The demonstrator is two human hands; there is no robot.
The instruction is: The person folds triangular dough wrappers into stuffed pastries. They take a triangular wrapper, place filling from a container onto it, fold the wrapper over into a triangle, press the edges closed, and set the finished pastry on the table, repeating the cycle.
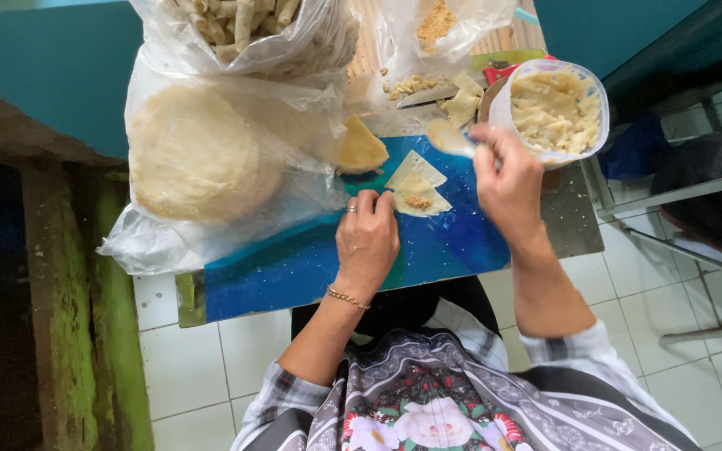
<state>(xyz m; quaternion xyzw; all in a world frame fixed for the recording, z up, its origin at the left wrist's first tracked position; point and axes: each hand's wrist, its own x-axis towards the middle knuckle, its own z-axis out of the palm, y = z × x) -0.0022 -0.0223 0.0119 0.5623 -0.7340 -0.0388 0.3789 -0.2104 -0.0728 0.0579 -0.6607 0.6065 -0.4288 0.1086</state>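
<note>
The left hand (367, 238) rested on the blue board (294, 267), its fingers together and curved, the fingertips (375, 200) pressing down the near left corner of a small wrapper (418, 190). The wrapper lay flat on the board just beyond those fingertips, a pale diamond-like piece with its long axis running from the lower left towards the upper right, away from the person. A small dab of brownish filling (416, 201) sat on its nearer half.

The right hand (507, 179) was held above the board to the right of the wrapper, its fingers clamped on the handle of a spoon (450, 138). The spoon's bowl pointed left, hanging over the far edge of the board, just beyond the wrapper's far corner and apart from it; whether it carried anything I could not tell. So the left hand was the one touching the wrapper, while the right hand stood near but off it.

Just behind the right hand was a clear plastic tub (554, 108) full of pale filling. A yellowish folded wedge (361, 149) lay at the board's far edge, left of the wrapper. Further left, a round stack of wrappers (198, 154) sat in a plastic bag (160, 242), and another bag of rolled pieces (240, 25) lay beyond it
</note>
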